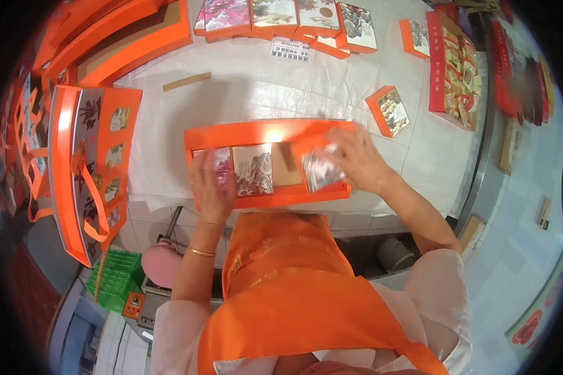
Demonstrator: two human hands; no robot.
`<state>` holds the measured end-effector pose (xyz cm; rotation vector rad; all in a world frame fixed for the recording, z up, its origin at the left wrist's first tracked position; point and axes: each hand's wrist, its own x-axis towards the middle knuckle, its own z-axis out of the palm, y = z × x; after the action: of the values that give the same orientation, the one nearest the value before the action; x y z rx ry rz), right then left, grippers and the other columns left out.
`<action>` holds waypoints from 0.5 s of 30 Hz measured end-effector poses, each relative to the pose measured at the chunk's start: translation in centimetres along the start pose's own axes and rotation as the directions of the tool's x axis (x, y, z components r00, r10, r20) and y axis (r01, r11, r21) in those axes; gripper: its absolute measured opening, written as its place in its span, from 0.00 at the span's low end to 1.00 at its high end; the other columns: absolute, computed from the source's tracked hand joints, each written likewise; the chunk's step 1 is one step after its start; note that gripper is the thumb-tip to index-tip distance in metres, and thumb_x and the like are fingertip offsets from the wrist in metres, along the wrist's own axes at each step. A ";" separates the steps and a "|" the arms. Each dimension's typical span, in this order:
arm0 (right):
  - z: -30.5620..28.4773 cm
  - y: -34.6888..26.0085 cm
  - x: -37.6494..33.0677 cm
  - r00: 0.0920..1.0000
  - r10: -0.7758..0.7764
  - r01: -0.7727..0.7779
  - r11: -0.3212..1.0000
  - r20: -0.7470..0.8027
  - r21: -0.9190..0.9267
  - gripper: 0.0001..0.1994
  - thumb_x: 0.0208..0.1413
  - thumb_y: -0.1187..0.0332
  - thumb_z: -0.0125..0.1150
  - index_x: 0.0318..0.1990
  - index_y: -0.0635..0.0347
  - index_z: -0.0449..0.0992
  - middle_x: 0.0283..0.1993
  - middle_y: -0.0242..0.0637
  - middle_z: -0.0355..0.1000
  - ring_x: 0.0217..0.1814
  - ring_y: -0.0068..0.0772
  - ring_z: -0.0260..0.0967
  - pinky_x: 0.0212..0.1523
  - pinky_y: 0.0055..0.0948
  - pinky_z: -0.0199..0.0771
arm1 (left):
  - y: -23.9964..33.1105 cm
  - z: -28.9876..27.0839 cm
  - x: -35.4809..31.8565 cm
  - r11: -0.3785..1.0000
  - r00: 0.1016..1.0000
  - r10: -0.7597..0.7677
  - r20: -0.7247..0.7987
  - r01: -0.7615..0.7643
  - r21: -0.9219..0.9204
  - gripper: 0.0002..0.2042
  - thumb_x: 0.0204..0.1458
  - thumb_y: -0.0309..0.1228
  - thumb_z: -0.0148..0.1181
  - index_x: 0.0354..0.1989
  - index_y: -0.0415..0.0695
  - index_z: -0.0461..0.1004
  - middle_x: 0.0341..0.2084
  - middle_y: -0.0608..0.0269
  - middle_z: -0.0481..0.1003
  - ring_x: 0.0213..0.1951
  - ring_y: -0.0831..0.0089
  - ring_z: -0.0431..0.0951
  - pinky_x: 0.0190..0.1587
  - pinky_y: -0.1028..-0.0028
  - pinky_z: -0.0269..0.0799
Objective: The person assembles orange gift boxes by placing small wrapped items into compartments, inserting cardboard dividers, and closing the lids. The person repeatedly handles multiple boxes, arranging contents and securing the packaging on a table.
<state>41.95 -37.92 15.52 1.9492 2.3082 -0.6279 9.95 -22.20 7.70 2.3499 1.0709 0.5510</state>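
An orange gift-box tray (pixel 256 201) lies in front of me on the table. At its left end my left hand (pixel 211 190) straddles a small pink-patterned box (pixel 224 164), thumb on one side and fingers on the other. Beside that sits a small box with a dark mountain picture (pixel 254 170), inside the tray. My right hand (pixel 361 161), blurred by motion, grips a small orange-sided box with a grey landscape picture (pixel 319 169), tilted over the tray's right part. Between these last two boxes the tan tray bottom (pixel 286 165) shows.
Several small picture boxes (pixel 272 17) stand at the table's far edge. One orange box (pixel 388 111) lies to the right, near a red carton of packets (pixel 444 69). Large orange boxes (pixel 62 187) crowd the left. A cardboard strip (pixel 187 82) lies beyond the tray.
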 end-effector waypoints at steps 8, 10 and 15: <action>3.4 -2.2 2.8 0.968 -0.246 0.251 0.954 0.052 -0.162 0.42 0.48 0.76 0.62 0.71 0.27 0.58 0.71 0.28 0.58 0.77 0.36 0.47 0.78 0.51 0.39 | 1.9 1.5 0.0 0.997 0.998 0.015 0.058 -0.011 -0.076 0.29 0.48 0.23 0.63 0.62 0.39 0.66 0.59 0.49 0.65 0.62 0.49 0.63 0.63 0.54 0.56; 3.6 -2.7 3.9 0.947 -0.319 0.317 0.921 0.027 -0.226 0.44 0.48 0.77 0.62 0.72 0.25 0.55 0.71 0.27 0.59 0.77 0.35 0.48 0.79 0.50 0.35 | 0.9 1.1 0.2 0.998 0.999 0.010 0.050 -0.007 -0.064 0.28 0.48 0.23 0.62 0.61 0.40 0.67 0.59 0.49 0.66 0.61 0.49 0.64 0.63 0.54 0.57; 2.1 -3.4 4.9 0.953 -0.300 0.301 0.951 0.026 -0.062 0.44 0.46 0.79 0.62 0.70 0.26 0.59 0.73 0.28 0.55 0.77 0.36 0.48 0.78 0.51 0.37 | 0.8 0.9 0.9 0.990 0.994 0.102 0.044 -0.097 -0.106 0.25 0.48 0.24 0.63 0.58 0.41 0.70 0.60 0.50 0.66 0.61 0.50 0.65 0.63 0.53 0.57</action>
<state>37.25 -34.45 13.03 1.5705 2.6044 -0.5753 11.40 -22.21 7.60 2.3226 0.8848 0.5686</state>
